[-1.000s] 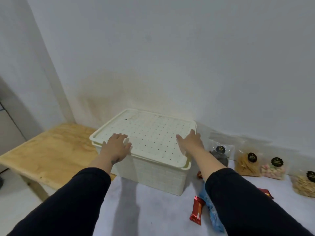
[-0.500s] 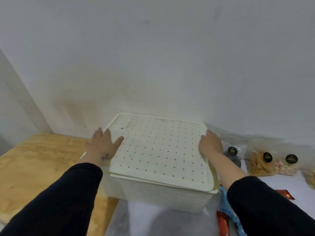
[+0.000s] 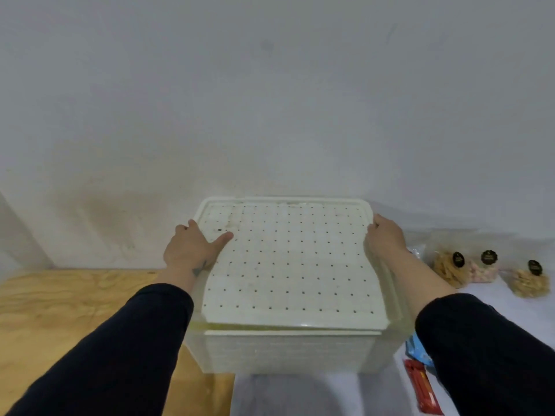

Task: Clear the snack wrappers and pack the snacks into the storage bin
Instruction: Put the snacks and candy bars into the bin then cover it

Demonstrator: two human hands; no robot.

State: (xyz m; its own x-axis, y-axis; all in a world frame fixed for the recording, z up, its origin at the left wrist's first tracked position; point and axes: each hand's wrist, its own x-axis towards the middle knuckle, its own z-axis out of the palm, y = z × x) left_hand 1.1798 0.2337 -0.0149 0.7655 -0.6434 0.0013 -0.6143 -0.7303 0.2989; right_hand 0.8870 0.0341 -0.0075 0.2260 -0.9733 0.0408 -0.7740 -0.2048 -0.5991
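1. The wooden bench [image 3: 60, 310] on the far left carries the left part of the storage bin [image 3: 288, 352]; the bin straddles the join between the wood and the white surface [image 3: 300, 397] on the right, pushed back near the wall [image 3: 270, 100], likely so the front stays free for sorting.

2. The left hand [image 3: 192, 250] grips the lid's left edge: thumb on top of the perforated panel, fingers wrapped over the rim and out of sight. That hold suits lifting from the side.

3. The lid [image 3: 291, 265] sits on the bin but looks raised at the near edge, where a gap shows above the bin's rim. My reading is that it is coming off, since nothing can be packed while it covers the opening.

4. The right hand [image 3: 387, 238] clasps the opposite edge, fingers curled over the rim. A hand on each side keeps the wide, flexible panel level.

5. Beyond the right forearm, three clear snack bags [image 3: 486, 271] with dark round labels lie in a row by the wall, well apart from the bin and not yet packed.

6. A blue wrapper [image 3: 416, 351] and a red wrapper [image 3: 420, 388] lie just beside the bin's right front corner, partly hidden by the sleeve.
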